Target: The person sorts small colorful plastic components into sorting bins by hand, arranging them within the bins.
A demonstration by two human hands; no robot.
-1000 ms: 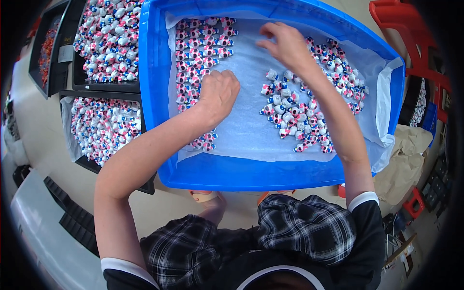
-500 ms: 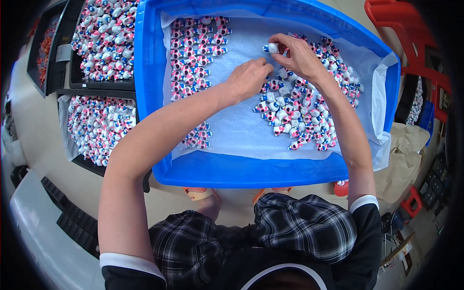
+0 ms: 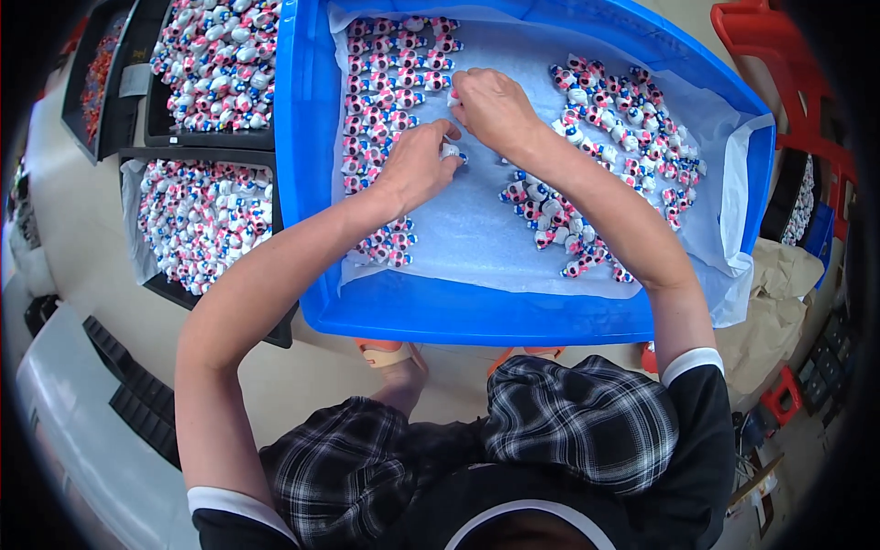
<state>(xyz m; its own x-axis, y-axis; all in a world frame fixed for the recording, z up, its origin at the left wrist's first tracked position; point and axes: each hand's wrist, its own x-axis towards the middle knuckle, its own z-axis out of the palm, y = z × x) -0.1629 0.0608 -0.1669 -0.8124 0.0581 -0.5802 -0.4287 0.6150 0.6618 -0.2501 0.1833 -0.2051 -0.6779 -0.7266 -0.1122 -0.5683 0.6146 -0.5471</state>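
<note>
Inside a blue plastic tub [image 3: 412, 321] lined with thin white sheeting [image 3: 458, 252], small pink, white and blue toy figurines [image 3: 380, 119] lie in rows along the left side. A loose heap of the same figurines [image 3: 632, 128] covers the right side. My left hand [image 3: 412, 170] is closed beside the rows, with a figurine [image 3: 451, 152] between its thumb and fingers. Just above it, my right hand [image 3: 492, 105] pinches another figurine [image 3: 453, 95] at the right end of a row. That one is mostly hidden by the fingertips.
Two black trays full of figurines [image 3: 215, 69] [image 3: 206, 220] stand left of the tub. Farther left is a dark bin [image 3: 96, 87] with small orange-red pieces. Red plastic stools [image 3: 765, 46] and brown paper [image 3: 784, 284] are at the right.
Both hands have moved left from the heap toward the rows, the right one carrying its figurine. A figurine now shows in the left hand. The whole view has shifted slightly.
</note>
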